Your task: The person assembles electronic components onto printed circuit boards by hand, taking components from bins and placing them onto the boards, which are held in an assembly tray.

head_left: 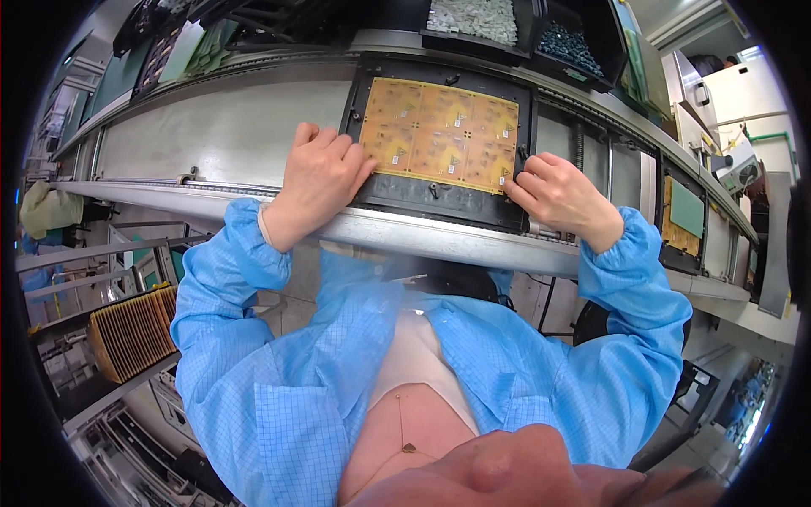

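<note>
A yellow-orange circuit board panel (439, 127), divided into several repeated sections, lies in a black carrier frame (397, 188) on the conveyor line in front of me. Small black clips (435, 191) sit around the board. At the board's lower left edge, my left hand (319, 179) is closed, with curled fingers over the frame's left side and the thumb against the board. My right hand (564, 196) is closed in a pinch at the board's lower right corner. Both fingertips are partly hidden.
Behind the line stand black bins of white parts (473, 21) and dark blue parts (566, 51). A metal rail (422, 235) runs along the near edge. At right, another carrier holds a green board (686, 207). A rack of upright boards (135, 334) stands at lower left.
</note>
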`<action>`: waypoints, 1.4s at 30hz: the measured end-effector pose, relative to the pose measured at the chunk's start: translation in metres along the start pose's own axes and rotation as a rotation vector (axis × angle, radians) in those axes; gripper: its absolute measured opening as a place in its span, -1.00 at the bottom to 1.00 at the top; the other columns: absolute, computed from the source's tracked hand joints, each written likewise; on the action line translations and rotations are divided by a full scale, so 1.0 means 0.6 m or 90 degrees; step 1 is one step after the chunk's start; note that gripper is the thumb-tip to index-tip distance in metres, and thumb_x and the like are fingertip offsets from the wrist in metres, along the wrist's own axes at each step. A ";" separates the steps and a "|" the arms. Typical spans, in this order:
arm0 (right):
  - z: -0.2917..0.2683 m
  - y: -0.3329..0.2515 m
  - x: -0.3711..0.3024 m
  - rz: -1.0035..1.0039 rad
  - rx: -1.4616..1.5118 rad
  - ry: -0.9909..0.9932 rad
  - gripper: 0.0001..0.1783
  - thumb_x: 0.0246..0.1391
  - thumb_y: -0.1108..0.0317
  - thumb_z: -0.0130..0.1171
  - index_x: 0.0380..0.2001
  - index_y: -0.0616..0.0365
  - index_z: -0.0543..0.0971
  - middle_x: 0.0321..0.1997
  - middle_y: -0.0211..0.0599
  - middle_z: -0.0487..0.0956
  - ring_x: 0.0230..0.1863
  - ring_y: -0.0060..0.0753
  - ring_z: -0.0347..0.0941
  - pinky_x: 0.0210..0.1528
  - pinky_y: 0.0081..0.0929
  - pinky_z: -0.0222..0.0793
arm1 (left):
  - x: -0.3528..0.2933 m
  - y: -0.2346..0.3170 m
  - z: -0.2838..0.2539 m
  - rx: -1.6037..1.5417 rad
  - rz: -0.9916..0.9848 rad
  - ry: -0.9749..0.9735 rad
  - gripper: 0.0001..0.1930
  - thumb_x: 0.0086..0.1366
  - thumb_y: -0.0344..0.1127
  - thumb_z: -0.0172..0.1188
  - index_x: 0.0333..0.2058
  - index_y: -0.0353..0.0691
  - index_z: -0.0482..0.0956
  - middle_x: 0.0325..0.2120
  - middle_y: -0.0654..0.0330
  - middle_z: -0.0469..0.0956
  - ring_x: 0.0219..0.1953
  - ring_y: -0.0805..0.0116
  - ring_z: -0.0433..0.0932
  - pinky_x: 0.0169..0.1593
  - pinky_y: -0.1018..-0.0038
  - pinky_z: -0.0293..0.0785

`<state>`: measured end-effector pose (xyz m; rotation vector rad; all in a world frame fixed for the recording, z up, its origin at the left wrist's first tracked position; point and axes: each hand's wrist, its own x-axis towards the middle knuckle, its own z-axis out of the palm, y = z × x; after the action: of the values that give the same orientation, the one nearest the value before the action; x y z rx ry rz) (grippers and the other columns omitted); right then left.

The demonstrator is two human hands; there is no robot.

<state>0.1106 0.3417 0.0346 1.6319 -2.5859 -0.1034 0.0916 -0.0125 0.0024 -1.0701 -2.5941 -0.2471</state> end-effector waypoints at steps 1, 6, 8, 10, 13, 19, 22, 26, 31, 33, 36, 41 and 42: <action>-0.003 0.003 0.005 -0.015 0.004 -0.019 -0.80 -0.16 0.44 0.22 -0.36 0.21 0.59 -0.44 -0.39 0.52 -0.32 -0.34 0.47 -0.23 -0.38 0.44 | 0.011 0.010 -0.008 -0.003 0.025 0.027 -0.73 0.16 -0.22 0.31 -0.58 -0.17 0.44 -0.58 0.23 0.44 -0.43 0.23 0.44 -0.18 0.29 0.28; -0.008 0.018 0.011 0.023 0.117 0.005 -0.83 -0.10 0.43 0.24 -0.36 0.18 0.60 -0.48 -0.36 0.52 -0.35 -0.32 0.46 -0.26 -0.34 0.41 | 0.061 0.054 0.036 -0.165 0.137 0.048 -0.64 0.13 -0.02 0.31 -0.53 -0.16 0.44 -0.52 0.24 0.41 -0.39 0.24 0.42 -0.15 0.31 0.28; -0.019 0.022 0.013 0.051 0.165 0.003 -0.84 -0.07 0.42 0.26 -0.35 0.18 0.60 -0.49 -0.32 0.53 -0.35 -0.29 0.47 -0.25 -0.33 0.41 | 0.081 0.066 0.054 -0.172 0.212 0.023 -0.65 0.19 -0.01 0.23 -0.54 -0.18 0.48 -0.54 0.23 0.44 -0.35 0.30 0.45 -0.12 0.32 0.28; -0.031 0.028 0.019 0.148 0.249 0.022 -0.83 0.00 0.40 0.28 -0.32 0.21 0.61 -0.46 -0.23 0.55 -0.35 -0.18 0.49 -0.26 -0.30 0.42 | 0.084 0.071 0.067 -0.159 0.245 0.028 -0.68 0.17 -0.05 0.26 -0.54 -0.17 0.46 -0.54 0.24 0.42 -0.37 0.30 0.44 -0.15 0.33 0.29; -0.007 0.050 0.024 0.255 0.258 0.117 -0.82 0.03 0.39 0.30 -0.29 0.22 0.62 -0.41 -0.18 0.59 -0.34 -0.11 0.51 -0.26 -0.27 0.44 | 0.085 0.077 0.076 -0.116 0.289 0.063 -0.71 0.18 -0.13 0.25 -0.58 -0.17 0.49 -0.58 0.26 0.44 -0.40 0.33 0.45 -0.19 0.35 0.29; 0.046 0.114 0.100 0.322 0.237 0.239 -0.85 0.09 0.40 0.23 -0.28 0.23 0.62 -0.31 -0.11 0.60 -0.26 -0.03 0.53 -0.20 -0.27 0.47 | 0.076 0.088 0.096 -0.127 0.122 0.068 -0.67 0.21 -0.21 0.20 -0.71 -0.17 0.52 -0.75 0.21 0.47 -0.64 0.25 0.48 -0.28 0.33 0.32; 0.063 0.125 0.146 0.359 0.182 0.228 -0.82 0.09 0.37 0.23 -0.26 0.23 0.62 -0.29 -0.13 0.58 -0.23 -0.01 0.53 -0.15 -0.22 0.47 | 0.077 0.089 0.096 -0.159 0.064 0.010 -0.68 0.20 -0.26 0.21 -0.72 -0.19 0.50 -0.76 0.12 0.47 -0.65 0.17 0.50 -0.27 0.29 0.36; 0.085 0.143 0.188 0.360 0.122 0.123 -0.81 0.08 0.33 0.22 -0.31 0.24 0.65 -0.31 -0.13 0.57 -0.23 0.00 0.54 -0.17 -0.18 0.47 | 0.080 0.087 0.098 -0.178 0.054 0.007 -0.59 0.27 -0.17 0.13 -0.74 -0.22 0.56 -0.79 0.12 0.50 -0.70 0.16 0.49 -0.28 0.28 0.33; 0.066 0.151 0.205 0.363 0.127 0.039 -0.83 0.01 0.35 0.26 -0.44 0.25 0.66 -0.39 -0.10 0.59 -0.29 0.03 0.55 -0.19 -0.18 0.48 | 0.079 0.087 0.096 -0.210 0.042 0.003 -0.59 0.27 -0.18 0.13 -0.74 -0.19 0.57 -0.78 0.12 0.50 -0.70 0.14 0.49 -0.30 0.28 0.31; 0.059 0.143 0.213 0.380 0.113 0.018 -0.83 -0.01 0.35 0.27 -0.47 0.26 0.66 -0.42 -0.07 0.61 -0.31 0.04 0.56 -0.20 -0.18 0.49 | 0.078 0.086 0.103 -0.210 0.042 0.004 -0.60 0.27 -0.18 0.13 -0.73 -0.19 0.57 -0.78 0.11 0.51 -0.70 0.14 0.48 -0.30 0.28 0.30; 0.054 0.135 0.223 0.466 0.178 -0.035 -0.82 -0.02 0.34 0.28 -0.49 0.28 0.67 -0.48 0.00 0.62 -0.35 0.07 0.57 -0.23 -0.18 0.50 | 0.081 0.089 0.098 -0.189 0.041 -0.051 -0.62 0.27 -0.15 0.15 -0.70 -0.16 0.57 -0.75 0.14 0.51 -0.64 0.15 0.50 -0.25 0.28 0.33; 0.050 0.119 0.213 0.506 0.204 0.041 -0.76 0.03 0.31 0.27 -0.51 0.32 0.67 -0.52 0.06 0.61 -0.39 0.09 0.58 -0.26 -0.18 0.51 | 0.085 0.054 0.084 -0.220 0.097 -0.136 -0.68 0.23 -0.07 0.21 -0.61 -0.11 0.59 -0.67 0.19 0.52 -0.52 0.19 0.53 -0.19 0.29 0.36; 0.040 0.113 0.217 0.494 0.148 -0.011 -0.76 0.07 0.29 0.26 -0.46 0.29 0.68 -0.50 0.02 0.61 -0.38 0.09 0.58 -0.25 -0.16 0.51 | 0.080 0.033 0.073 -0.243 0.085 -0.027 -0.73 0.21 -0.08 0.25 -0.56 -0.10 0.59 -0.62 0.21 0.52 -0.50 0.19 0.52 -0.20 0.30 0.35</action>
<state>-0.0085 0.2539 0.0220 0.5562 -3.1165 0.2400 0.0634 0.0452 -0.0208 -1.3814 -2.5585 -0.7151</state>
